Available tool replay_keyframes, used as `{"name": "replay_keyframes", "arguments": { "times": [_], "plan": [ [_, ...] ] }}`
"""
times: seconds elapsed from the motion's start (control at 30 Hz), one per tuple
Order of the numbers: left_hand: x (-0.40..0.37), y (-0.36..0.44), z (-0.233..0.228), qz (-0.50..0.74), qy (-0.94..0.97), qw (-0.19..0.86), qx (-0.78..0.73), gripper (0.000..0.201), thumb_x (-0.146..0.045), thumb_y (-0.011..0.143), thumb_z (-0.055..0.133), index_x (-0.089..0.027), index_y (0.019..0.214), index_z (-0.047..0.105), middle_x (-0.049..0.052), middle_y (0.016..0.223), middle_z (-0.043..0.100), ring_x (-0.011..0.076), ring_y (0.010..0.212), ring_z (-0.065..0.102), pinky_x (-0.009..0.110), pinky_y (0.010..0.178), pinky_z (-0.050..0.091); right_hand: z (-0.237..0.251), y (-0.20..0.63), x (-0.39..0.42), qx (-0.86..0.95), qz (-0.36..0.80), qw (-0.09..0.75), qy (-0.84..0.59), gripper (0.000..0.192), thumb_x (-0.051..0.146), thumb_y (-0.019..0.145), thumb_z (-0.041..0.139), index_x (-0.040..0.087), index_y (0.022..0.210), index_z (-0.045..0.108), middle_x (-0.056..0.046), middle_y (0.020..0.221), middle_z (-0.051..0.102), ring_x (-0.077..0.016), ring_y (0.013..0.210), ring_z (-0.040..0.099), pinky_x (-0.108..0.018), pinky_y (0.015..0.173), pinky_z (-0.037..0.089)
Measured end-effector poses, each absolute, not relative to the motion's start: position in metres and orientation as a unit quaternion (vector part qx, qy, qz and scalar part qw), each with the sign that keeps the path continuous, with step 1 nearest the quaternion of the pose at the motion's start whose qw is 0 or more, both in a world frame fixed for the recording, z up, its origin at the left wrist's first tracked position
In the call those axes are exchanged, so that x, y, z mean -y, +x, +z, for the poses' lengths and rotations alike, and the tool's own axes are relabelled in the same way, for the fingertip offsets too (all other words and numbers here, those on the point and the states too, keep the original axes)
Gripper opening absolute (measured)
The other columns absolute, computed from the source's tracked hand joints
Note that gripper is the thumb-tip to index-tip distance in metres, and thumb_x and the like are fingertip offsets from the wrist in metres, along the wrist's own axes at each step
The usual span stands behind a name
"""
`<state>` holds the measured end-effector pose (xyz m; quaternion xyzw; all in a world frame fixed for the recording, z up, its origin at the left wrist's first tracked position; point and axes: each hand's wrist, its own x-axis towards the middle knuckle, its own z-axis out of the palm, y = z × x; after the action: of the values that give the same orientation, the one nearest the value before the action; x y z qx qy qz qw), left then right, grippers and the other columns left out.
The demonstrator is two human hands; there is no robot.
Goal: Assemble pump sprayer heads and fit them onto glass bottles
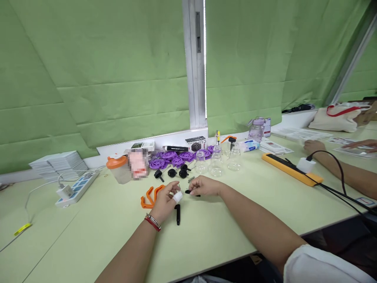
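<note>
My left hand (165,200) is curled above the table, with a white wrap (178,196) at its thumb. Something thin and tiny seems to be at its fingertips, too small to name. Facing it, my right hand (204,186) is closed on a small black part (187,192) close to the tabletop. A spring (191,179) lies just beyond my right fingers. Below my left hand rests a black L-shaped handle piece (178,214). Several orange curved handles (147,198) lie beside my left hand, partly covered by it.
Behind are black knobs (171,173), purple round pieces (157,163) and clear glass bottles (216,167). An orange-lidded cup (116,167) and a white power strip (78,190) stand left. A yellow power strip (290,169) lies right, near another person's hands (315,146).
</note>
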<state>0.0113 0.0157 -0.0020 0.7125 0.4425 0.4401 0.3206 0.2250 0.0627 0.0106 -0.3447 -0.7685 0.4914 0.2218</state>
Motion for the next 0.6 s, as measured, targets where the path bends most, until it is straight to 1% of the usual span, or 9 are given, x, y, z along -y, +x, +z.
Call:
{"name": "replay_keyframes", "arguments": {
  "times": [0.07,0.13,0.2,0.3,0.43,0.5,0.57,0.6],
  "plan": [
    [-0.012,0.017,-0.001,0.417,0.741,0.322,-0.416,0.042,-0.029,0.077,0.058,-0.02,0.117,0.057,0.007,0.1,0.064,0.0179,0.088,0.059,0.031,0.078,0.047,0.01,0.215,-0.057,0.75,0.534,0.25,-0.298,0.023,0.034,0.068,0.068,0.014,0.079,0.061,0.004,0.064,0.053,-0.0078,0.058,0.044,-0.021,0.057,0.035],
    [-0.01,0.021,-0.001,0.406,0.76,0.311,-0.402,0.036,-0.028,0.079,0.056,-0.02,0.113,0.061,0.008,0.102,0.065,0.0194,0.092,0.059,0.033,0.084,0.046,0.009,0.207,-0.053,0.746,0.549,0.251,-0.283,0.022,0.033,0.069,0.067,0.014,0.076,0.06,0.005,0.061,0.051,-0.0067,0.055,0.042,-0.02,0.054,0.034],
    [-0.009,0.023,0.001,0.4,0.769,0.297,-0.402,0.031,-0.026,0.079,0.054,-0.021,0.108,0.065,0.008,0.1,0.067,0.0202,0.091,0.06,0.033,0.084,0.046,0.008,0.203,-0.051,0.737,0.554,0.247,-0.297,0.02,0.032,0.07,0.066,0.014,0.075,0.059,0.005,0.058,0.051,-0.006,0.05,0.042,-0.019,0.05,0.033],
    [-0.009,0.024,0.001,0.391,0.769,0.288,-0.416,0.028,-0.025,0.078,0.055,-0.021,0.103,0.067,0.006,0.092,0.068,0.0192,0.082,0.06,0.031,0.076,0.046,0.005,0.202,-0.05,0.72,0.561,0.254,-0.321,0.018,0.029,0.069,0.066,0.013,0.076,0.059,0.003,0.059,0.057,-0.0058,0.045,0.044,-0.019,0.047,0.035],
    [-0.009,0.024,-0.002,0.389,0.753,0.321,-0.421,0.028,-0.026,0.077,0.057,-0.02,0.102,0.067,0.005,0.083,0.067,0.0169,0.072,0.058,0.028,0.067,0.046,0.003,0.205,-0.052,0.712,0.57,0.25,-0.325,0.02,0.029,0.066,0.068,0.013,0.077,0.06,0.002,0.06,0.061,-0.0065,0.045,0.049,-0.019,0.047,0.038],
    [-0.009,0.024,-0.003,0.386,0.746,0.334,-0.428,0.025,-0.027,0.076,0.058,-0.019,0.098,0.067,0.005,0.08,0.066,0.0162,0.069,0.057,0.027,0.065,0.045,0.003,0.207,-0.055,0.714,0.575,0.239,-0.32,0.021,0.03,0.066,0.068,0.013,0.077,0.062,0.0,0.063,0.063,-0.0073,0.046,0.052,-0.02,0.047,0.04],
    [-0.008,0.025,-0.003,0.386,0.739,0.335,-0.438,0.022,-0.029,0.075,0.059,-0.019,0.092,0.067,0.004,0.076,0.064,0.0155,0.067,0.055,0.027,0.063,0.044,0.003,0.212,-0.061,0.723,0.553,0.252,-0.329,0.019,0.029,0.069,0.066,0.013,0.078,0.063,-0.002,0.068,0.065,-0.0085,0.048,0.053,-0.021,0.05,0.042],
    [-0.007,0.025,-0.003,0.386,0.737,0.333,-0.444,0.021,-0.03,0.074,0.06,-0.018,0.09,0.066,0.003,0.074,0.063,0.015,0.065,0.053,0.027,0.062,0.043,0.002,0.216,-0.065,0.729,0.519,0.277,-0.349,0.016,0.027,0.072,0.063,0.013,0.079,0.064,-0.002,0.07,0.065,-0.0095,0.052,0.055,-0.023,0.054,0.043]
  ]
}}
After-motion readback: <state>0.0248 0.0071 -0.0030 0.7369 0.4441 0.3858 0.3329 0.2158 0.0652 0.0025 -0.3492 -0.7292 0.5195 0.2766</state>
